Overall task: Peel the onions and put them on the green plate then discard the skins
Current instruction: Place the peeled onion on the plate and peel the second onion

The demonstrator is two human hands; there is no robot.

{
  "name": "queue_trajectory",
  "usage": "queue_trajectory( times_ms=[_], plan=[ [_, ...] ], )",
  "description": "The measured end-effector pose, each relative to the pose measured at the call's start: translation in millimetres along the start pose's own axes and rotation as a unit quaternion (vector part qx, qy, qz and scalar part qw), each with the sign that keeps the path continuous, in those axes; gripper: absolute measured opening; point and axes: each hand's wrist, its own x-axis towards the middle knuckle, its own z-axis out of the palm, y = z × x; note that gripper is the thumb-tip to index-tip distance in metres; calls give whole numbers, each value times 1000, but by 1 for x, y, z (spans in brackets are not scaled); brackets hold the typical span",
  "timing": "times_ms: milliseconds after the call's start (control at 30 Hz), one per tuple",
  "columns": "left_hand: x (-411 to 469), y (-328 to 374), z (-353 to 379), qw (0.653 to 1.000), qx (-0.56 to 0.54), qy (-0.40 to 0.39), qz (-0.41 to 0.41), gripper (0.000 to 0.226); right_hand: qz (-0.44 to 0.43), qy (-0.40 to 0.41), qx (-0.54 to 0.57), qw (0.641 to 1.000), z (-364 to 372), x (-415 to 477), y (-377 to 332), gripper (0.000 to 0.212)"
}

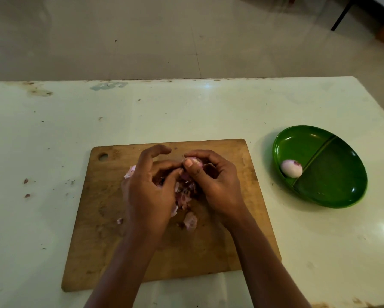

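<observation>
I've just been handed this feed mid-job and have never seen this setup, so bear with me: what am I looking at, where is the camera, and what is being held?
There is no machine here: a person works with bare hands. The single picture comes from a camera worn on the head, looking down. The right hand holds a small onion in its grip over a wooden cutting board, and the left hand seems to pinch at its skin. Loose purple skins lie on the board beneath the hands. To the right, on the pale table, stands a divided green plate with one peeled onion in the compartment nearer the board.
</observation>
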Motion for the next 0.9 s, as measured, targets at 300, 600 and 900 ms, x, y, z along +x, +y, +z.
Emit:
queue_trajectory(
  times_ms=[300,600,900],
  plan=[
    [-11,-1,15,993,52,-21,104,33,67,28,93,993,3,1,-3,34],
    [-7,-5,12,984,95,-30,146,20,111,55,189,974,-2,3,-6,36],
    [-8,1,11,986,84,-52,133,54,77,19,134,988,0,2,-10,36]
  ],
)
